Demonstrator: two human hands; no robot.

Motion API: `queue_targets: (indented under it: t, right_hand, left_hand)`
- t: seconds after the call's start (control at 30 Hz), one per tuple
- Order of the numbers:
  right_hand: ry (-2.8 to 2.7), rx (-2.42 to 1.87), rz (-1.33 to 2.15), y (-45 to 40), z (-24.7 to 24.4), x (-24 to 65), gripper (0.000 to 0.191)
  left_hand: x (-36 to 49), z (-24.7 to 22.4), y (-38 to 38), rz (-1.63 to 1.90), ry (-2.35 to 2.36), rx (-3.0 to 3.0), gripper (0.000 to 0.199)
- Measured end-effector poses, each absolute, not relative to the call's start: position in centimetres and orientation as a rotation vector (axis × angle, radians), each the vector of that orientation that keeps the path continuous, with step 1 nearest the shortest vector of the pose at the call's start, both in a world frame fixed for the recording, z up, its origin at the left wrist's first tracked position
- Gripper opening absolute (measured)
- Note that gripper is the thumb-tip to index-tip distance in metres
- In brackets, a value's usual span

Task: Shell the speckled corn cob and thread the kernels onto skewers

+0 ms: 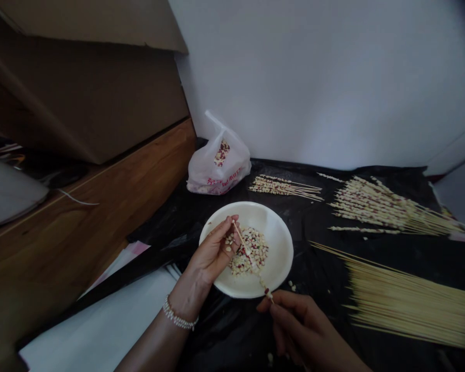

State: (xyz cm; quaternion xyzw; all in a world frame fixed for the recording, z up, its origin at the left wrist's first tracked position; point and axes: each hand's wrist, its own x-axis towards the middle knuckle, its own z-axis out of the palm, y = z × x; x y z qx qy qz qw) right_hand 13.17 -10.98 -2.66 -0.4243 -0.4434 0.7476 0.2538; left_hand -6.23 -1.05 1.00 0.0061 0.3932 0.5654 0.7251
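Observation:
A white bowl (281, 248) holds small cream and dark red pieces (256, 245). Over its left part is my left hand (217, 248), palm up, thumb and fingers pinched at the upper tip of a thin skewer (241, 237); a few loose pieces rest in its palm. Cream and red pieces are threaded along the skewer, which slants down over the bowl to the right. Just past the bowl's lower right rim, my right hand (294, 320) is closed round the skewer's lower part.
Behind the bowl stands a plastic bag (219, 165) of pieces. Filled skewers lie in a small bunch (284, 188) and a larger pile (375, 204) on black plastic sheeting (310, 222). Bare skewers (403, 299) lie at right. A cardboard box (85, 93) sits on wood at left.

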Motion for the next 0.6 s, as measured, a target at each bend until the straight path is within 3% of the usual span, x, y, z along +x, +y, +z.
queue_targets:
  t: [0.43, 0.6]
  right_hand:
    - [-1.205, -1.147, 2.03, -11.21, -2.75, 13.12, 0.053]
    - [-1.206, -1.155, 1.983, -11.26, -2.94, 13.2, 0.052]
  left_hand:
    - [-6.38, 0.71, -1.11, 1.198, 0.906, 0.247, 0.005]
    - [-6.16, 0.82, -1.4, 1.155, 0.946, 0.389, 0.016]
